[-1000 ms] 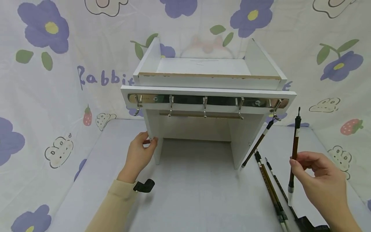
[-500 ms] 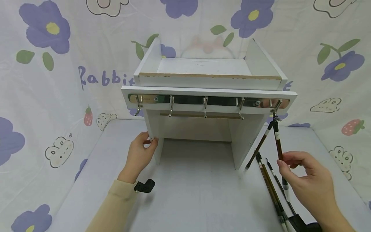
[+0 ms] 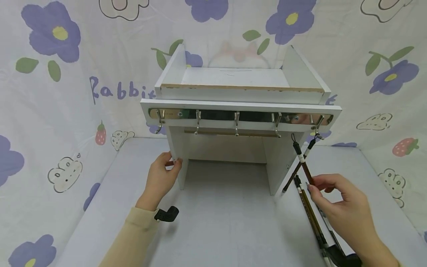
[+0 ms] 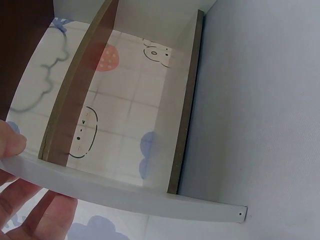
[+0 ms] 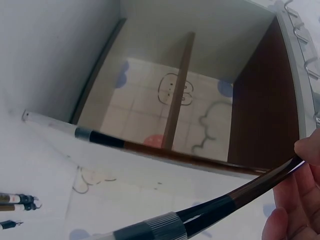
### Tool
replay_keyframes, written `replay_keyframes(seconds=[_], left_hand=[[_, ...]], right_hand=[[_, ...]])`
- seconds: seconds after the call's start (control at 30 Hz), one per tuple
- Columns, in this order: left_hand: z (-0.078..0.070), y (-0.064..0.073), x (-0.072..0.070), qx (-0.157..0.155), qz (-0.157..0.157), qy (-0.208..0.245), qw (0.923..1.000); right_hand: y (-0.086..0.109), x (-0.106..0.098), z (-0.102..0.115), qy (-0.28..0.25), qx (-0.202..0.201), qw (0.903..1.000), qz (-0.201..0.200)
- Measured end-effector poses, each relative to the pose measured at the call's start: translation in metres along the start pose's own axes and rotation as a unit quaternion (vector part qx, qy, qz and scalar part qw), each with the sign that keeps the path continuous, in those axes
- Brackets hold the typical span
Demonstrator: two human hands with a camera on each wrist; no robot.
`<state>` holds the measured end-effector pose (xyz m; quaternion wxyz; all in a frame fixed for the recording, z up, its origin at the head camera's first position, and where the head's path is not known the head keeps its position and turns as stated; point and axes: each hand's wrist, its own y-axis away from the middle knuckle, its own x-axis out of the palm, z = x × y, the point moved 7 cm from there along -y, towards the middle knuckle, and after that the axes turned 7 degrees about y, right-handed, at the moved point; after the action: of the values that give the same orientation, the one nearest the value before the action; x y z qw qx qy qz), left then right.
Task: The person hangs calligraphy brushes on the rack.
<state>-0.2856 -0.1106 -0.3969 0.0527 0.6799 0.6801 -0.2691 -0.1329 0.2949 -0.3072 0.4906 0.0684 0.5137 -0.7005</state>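
My left hand (image 3: 163, 180) holds the front edge of the left side panel (image 4: 115, 192) of a white shelf, thumb inside and fingers outside in the left wrist view. My right hand (image 3: 343, 207) pinches a brown-handled calligraphy brush (image 3: 306, 171) between thumb and fingers. Its looped top tilts left and crosses in front of another calligraphy brush (image 3: 289, 181), which hangs slanted from the rightmost hook (image 3: 318, 126). In the right wrist view the held brush (image 5: 255, 187) runs down from the fingertips, with the hanging brush (image 5: 150, 150) behind it.
A mirror-like hook rail (image 3: 218, 114) with several metal hooks spans the shelf's front. More brushes (image 3: 308, 213) lie on the white table (image 3: 230, 230) at right, partly under the right wrist's black camera mount (image 3: 340, 256). A flower-patterned cloth (image 3: 110, 55) covers the back.
My right hand has moved left with the brush. Its top went from upright at the right, to the rightmost hook, then left past it, tilting. My left hand stays on the panel.
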Motion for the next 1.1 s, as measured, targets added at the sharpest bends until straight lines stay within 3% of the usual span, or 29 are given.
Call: replay_keyframes(seconds=[0.8,1.1], left_hand=[[0.0,-0.001,0.0,0.002,-0.004,0.002,1.0],[-0.002,0.0,0.0,0.003,-0.006,0.001,1.0]], right_hand=[[-0.006,0.014,0.005,0.031,-0.01,0.9992,0.022],[-0.003,0.019,0.003,0.017,-0.003,0.9994,0.03]])
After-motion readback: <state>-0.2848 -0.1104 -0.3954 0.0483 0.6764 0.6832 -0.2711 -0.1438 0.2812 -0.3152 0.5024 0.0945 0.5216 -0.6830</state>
